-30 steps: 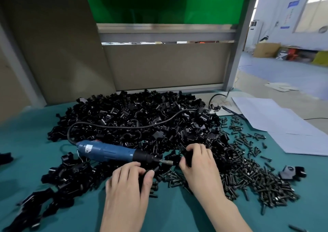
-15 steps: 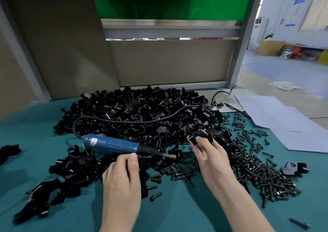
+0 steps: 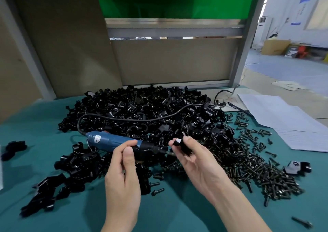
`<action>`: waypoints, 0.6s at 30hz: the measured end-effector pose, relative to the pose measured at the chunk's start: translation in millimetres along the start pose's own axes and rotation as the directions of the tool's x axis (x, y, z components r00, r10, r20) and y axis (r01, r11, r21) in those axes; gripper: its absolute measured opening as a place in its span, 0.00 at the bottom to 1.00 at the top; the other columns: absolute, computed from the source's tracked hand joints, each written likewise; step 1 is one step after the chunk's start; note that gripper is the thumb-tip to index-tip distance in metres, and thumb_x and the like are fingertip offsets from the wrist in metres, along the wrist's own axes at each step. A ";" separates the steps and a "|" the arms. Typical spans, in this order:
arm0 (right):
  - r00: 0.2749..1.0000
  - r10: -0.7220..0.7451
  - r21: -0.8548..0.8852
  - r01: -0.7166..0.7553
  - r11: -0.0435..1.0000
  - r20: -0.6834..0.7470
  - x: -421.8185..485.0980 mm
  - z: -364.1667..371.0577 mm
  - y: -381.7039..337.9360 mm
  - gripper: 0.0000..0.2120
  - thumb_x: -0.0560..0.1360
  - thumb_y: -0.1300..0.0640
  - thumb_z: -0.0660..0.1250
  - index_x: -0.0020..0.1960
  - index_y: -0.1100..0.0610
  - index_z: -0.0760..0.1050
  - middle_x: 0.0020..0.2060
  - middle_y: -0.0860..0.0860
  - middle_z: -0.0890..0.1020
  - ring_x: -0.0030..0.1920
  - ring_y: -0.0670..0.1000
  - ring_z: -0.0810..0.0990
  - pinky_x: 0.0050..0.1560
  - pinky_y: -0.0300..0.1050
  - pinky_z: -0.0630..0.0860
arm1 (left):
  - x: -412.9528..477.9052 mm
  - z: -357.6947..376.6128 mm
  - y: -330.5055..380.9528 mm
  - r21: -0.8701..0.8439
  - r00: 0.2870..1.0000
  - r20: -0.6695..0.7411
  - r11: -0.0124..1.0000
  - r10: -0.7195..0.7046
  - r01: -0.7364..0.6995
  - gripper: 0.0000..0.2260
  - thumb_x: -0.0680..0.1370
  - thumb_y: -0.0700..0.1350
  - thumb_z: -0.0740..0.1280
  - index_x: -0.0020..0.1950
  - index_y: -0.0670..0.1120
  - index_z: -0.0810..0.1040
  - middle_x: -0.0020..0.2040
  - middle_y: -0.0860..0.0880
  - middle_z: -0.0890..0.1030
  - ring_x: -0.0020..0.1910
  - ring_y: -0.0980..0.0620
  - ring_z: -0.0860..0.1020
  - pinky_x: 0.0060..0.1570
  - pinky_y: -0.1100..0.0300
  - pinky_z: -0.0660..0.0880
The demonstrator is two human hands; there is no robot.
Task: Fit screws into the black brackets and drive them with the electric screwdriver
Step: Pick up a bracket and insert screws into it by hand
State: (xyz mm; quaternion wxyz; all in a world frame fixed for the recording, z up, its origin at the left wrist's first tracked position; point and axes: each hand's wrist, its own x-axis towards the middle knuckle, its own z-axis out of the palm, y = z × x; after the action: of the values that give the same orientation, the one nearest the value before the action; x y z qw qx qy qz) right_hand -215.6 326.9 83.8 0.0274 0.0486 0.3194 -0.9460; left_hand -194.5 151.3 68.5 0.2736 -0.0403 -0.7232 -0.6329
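As matte screws point(image 3: 257, 169) lie strewn, right hand point(image 3: 200, 162) pinches glossy bracket point(image 3: 182, 146)

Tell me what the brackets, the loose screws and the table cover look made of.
Brackets: glossy black, coated metal or moulded plastic, unclear; sharp highlights. Screws: probably dark-finished metal; dull sheen, flanged heads. Table cover: matte teal, cloth-like; no glare.

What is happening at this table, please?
A person is assembling parts at a green table. The right hand pinches one black bracket in its fingers, lifted above the heap of brackets. The left hand is raised beside it with fingers curled; whether it holds a screw is not clear. The electric screwdriver lies on the heap, and loose screws are spread to the right.
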 end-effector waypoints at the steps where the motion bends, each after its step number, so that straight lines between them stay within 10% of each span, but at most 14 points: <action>1: 1.000 0.006 -0.023 -0.005 1.000 0.015 -0.7 1.8 3.3 0.16 0.72 0.64 0.74 0.58 0.66 0.77 0.56 0.65 0.84 0.57 0.59 0.86 0.52 0.45 0.84 | 0.3 0.7 0.5 -0.025 1.000 -0.003 1.000 -0.002 0.002 0.10 0.83 0.57 0.57 0.56 0.65 0.77 0.39 0.60 0.80 0.36 0.65 0.77 0.36 0.76 0.70; 18: 0.998 0.031 -0.357 -0.010 0.934 0.051 -3.7 12.7 20.8 0.13 0.77 0.56 0.70 0.60 0.57 0.84 0.45 0.53 0.85 0.37 0.47 0.80 0.39 0.40 0.79 | -11.7 8.5 -7.3 0.054 0.986 0.166 0.998 0.009 -0.019 0.12 0.83 0.61 0.55 0.64 0.70 0.72 0.57 0.65 0.81 0.57 0.61 0.79 0.54 0.64 0.74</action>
State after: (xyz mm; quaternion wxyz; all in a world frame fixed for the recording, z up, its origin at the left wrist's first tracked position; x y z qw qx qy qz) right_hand -211.1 302.8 81.8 0.0546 0.0196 0.4844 -0.8729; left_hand -190.5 161.3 56.4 0.2181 -0.0901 -0.7605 -0.6050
